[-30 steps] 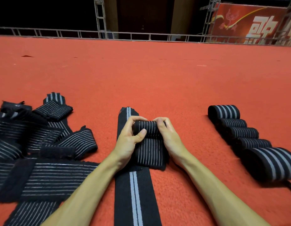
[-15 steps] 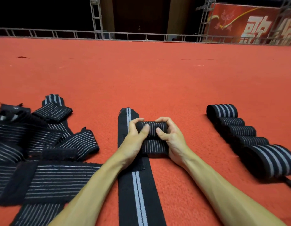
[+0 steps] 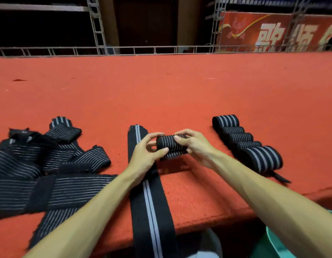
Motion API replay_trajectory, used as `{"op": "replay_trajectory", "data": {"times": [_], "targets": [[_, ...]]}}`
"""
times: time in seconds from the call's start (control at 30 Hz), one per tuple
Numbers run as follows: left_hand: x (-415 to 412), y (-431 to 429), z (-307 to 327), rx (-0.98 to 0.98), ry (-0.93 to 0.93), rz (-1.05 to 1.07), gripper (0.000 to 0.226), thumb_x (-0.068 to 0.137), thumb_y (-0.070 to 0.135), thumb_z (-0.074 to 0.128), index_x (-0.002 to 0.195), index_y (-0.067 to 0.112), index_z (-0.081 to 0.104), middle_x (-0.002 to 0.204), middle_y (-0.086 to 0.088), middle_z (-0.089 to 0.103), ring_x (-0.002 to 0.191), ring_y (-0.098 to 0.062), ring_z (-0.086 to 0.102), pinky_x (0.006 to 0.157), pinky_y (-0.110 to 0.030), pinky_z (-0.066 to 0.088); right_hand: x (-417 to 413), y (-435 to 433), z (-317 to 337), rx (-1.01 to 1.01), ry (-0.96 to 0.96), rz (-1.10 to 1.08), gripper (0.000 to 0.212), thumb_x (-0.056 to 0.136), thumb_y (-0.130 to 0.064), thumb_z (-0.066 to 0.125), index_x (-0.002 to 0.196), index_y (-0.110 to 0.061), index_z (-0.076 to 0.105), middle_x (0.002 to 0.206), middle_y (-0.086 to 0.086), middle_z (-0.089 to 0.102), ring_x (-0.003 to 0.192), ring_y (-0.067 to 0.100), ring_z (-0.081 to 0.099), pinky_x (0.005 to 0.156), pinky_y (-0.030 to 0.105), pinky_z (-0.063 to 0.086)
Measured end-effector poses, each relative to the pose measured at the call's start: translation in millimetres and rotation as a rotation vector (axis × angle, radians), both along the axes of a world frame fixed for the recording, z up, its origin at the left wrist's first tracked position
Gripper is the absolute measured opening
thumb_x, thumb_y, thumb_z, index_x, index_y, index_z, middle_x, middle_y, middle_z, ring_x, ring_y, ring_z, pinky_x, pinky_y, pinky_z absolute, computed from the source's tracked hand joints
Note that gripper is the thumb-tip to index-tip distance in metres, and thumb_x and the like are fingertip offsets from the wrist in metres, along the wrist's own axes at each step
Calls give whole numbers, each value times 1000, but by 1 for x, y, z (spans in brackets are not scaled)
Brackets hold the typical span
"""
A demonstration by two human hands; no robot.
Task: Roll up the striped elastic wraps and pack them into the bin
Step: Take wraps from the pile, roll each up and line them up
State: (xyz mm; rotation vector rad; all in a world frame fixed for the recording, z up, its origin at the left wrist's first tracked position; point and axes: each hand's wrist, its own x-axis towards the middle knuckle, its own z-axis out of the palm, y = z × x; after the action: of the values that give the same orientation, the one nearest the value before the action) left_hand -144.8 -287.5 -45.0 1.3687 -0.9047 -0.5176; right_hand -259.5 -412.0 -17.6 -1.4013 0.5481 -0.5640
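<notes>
A black wrap with thin white stripes, rolled into a tight cylinder [image 3: 170,146], is held just above the red carpet. My left hand [image 3: 144,155] grips its left end with thumb and fingers. My right hand [image 3: 195,146] pinches its right end. Under my left hand a long flat black wrap [image 3: 150,203] with a central grey stripe runs toward me and over the platform edge. A row of several rolled wraps [image 3: 247,142] lies to the right. A teal bin [image 3: 284,244] shows at the bottom right, below the platform edge.
A heap of unrolled striped wraps [image 3: 40,168] covers the carpet on the left. The red carpeted platform [image 3: 170,94] stretches far ahead to a metal truss rail [image 3: 161,50]. A red banner [image 3: 273,32] hangs behind on the right.
The loose tail of the wrap has been rolled in, so the roll is now a full cylinder. Both hands have lifted it slightly off the carpet. The camera has tilted down, showing the platform edge and bin.
</notes>
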Motion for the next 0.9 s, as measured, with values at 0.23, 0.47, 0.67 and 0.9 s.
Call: {"op": "replay_trajectory", "data": {"times": [0.23,0.47,0.67,0.9], "targets": [[-51,-35,12,-14,311,-47,30,80,7,73,109,9,65,112,-13,67,103,-19,66,78,-23,55,-66,-30,25,-290,67,-24,18,82,4,68,92,-11,65,91,7,62,79,17,61,70,25,52],[-93,-70,-10,169,206,-77,33,71,1,77,100,10,65,100,-9,68,92,-18,64,85,-35,56,-115,-73,34,-842,479,-193,7,86,-26,67,92,-23,70,93,-8,69,88,6,61,75,18,41],[-113,-85,-25,248,-124,-123,29,75,4,75,96,21,64,97,-6,68,79,-15,64,69,-25,52,-134,-87,31,-1009,575,-258,16,88,-21,63,101,-16,69,99,-1,66,89,11,55,73,17,34],[-101,-75,-18,351,-423,-181,44,80,25,76,122,23,61,109,3,65,103,-9,62,96,-28,47,-119,-64,31,-1084,630,-212,19,87,-25,61,104,-18,68,110,4,64,106,21,58,95,40,45]]}}
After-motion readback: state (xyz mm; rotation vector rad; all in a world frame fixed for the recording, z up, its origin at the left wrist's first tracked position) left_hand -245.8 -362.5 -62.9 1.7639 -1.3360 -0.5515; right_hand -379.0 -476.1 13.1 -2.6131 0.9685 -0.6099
